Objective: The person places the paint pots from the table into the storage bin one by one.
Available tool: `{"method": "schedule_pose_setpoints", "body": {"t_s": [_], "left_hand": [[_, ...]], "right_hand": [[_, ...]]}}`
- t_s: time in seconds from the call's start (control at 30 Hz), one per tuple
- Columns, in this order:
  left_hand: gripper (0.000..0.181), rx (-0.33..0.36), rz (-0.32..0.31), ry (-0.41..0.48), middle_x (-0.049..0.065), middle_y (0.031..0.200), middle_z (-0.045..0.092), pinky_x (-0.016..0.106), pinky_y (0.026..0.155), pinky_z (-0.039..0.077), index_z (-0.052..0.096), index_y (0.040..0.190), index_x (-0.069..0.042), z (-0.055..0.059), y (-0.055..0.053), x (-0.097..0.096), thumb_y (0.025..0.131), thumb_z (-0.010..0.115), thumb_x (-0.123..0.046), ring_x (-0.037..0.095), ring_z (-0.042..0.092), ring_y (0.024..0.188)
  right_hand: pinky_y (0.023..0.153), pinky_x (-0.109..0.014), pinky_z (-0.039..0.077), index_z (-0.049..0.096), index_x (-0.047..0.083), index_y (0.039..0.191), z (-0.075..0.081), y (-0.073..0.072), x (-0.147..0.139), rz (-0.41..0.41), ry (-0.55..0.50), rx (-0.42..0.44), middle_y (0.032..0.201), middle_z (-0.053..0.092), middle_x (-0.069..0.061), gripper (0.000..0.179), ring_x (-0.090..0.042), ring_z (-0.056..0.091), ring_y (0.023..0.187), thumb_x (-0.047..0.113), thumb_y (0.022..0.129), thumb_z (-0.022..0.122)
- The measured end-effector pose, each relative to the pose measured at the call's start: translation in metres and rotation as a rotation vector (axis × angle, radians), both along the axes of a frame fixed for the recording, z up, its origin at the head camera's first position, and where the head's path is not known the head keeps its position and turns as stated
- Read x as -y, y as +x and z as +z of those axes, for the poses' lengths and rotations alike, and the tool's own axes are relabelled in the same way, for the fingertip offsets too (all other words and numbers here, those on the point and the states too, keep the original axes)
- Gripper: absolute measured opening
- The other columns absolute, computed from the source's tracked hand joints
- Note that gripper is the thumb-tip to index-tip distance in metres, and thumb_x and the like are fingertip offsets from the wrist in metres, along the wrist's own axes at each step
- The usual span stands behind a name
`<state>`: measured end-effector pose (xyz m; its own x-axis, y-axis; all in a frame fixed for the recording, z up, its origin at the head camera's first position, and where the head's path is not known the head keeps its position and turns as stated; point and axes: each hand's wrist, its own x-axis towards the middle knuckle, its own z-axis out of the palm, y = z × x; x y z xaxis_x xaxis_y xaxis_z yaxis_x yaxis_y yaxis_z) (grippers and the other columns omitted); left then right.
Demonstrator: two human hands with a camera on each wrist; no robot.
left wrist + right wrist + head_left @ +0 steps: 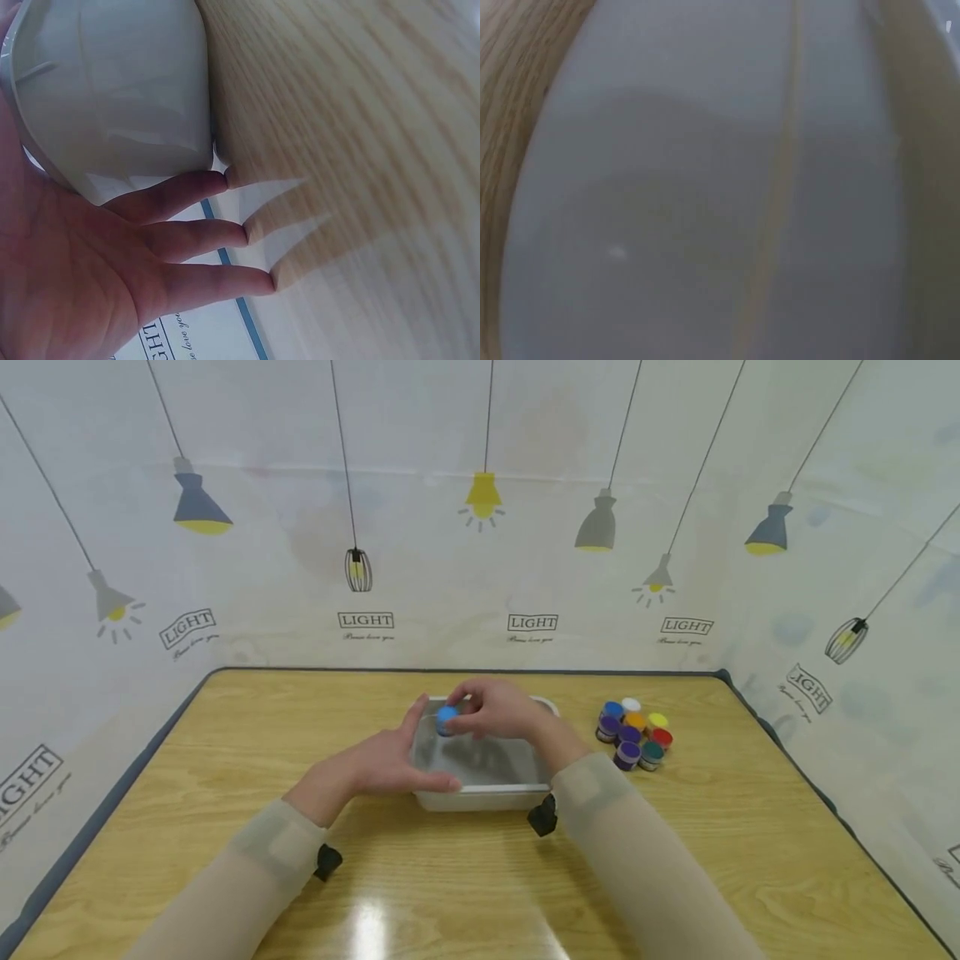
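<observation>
Your two hands are at one pale tray [483, 800] on the desk [420, 868]. Your left hand [372, 764] is spread along the tray's left end, thumb at the near rim; the left wrist view shows three straight fingers [217, 283] reaching down to the desk. Your right hand [501, 708] pinches one blue-lidded jar [447, 718] between thumb and fingers. That jar is within the tray's outline, towards its left end; you cannot tell whether it touches the bottom. The right wrist view is blurred and shows mostly the tray.

To the right of the tray, near it, nine small jars [635, 721] stand close together: three with purple lids and one each with blue, white, orange, yellow, red and green. Your two sleeves [667, 860] each have one black piece [543, 816] at the wrist.
</observation>
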<state>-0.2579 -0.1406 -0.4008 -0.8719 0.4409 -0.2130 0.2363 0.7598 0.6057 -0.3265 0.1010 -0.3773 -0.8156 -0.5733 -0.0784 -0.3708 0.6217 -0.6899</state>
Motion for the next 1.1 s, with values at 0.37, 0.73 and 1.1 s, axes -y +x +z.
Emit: {"method": "schedule_pose_setpoints", "body": {"t_s": [0.37, 0.73, 1.1], "left_hand": [[0.145, 0.003, -0.002, 0.013, 0.034, 0.161, 0.052, 0.062, 0.12, 0.047, -0.018, 0.176, -0.021, -0.001, 0.003, -0.001, 0.083, 0.076, -0.084, 0.047, 0.057, 0.147], [0.145, -0.015, -0.007, 0.02, 0.033, 0.155, 0.058, 0.061, 0.12, 0.047, -0.016, 0.176, -0.02, 0.0, 0.004, 0.001, 0.083, 0.076, -0.083, 0.044, 0.06, 0.143], [0.146, -0.019, -0.009, 0.019, 0.034, 0.153, 0.059, 0.06, 0.118, 0.049, -0.017, 0.176, -0.02, 0.0, 0.004, 0.0, 0.083, 0.078, -0.082, 0.042, 0.063, 0.139]], "right_hand": [[0.079, -0.031, 0.06, 0.072, 0.012, 0.131, -0.016, 0.005, 0.012, 0.029, -0.045, 0.052, 0.098, 0.08, -0.002, 0.037, -0.026, 0.077, 0.083, 0.029, 0.1, 0.084], [0.073, -0.028, 0.058, 0.072, 0.01, 0.131, -0.023, 0.008, 0.018, 0.04, 0.007, 0.026, 0.099, 0.077, -0.003, 0.035, -0.019, 0.074, 0.074, 0.026, 0.102, 0.082], [0.072, -0.028, 0.058, 0.072, 0.012, 0.136, -0.028, 0.011, 0.02, 0.037, 0.046, 0.015, 0.106, 0.078, -0.003, 0.036, -0.017, 0.073, 0.072, 0.025, 0.104, 0.079]]}}
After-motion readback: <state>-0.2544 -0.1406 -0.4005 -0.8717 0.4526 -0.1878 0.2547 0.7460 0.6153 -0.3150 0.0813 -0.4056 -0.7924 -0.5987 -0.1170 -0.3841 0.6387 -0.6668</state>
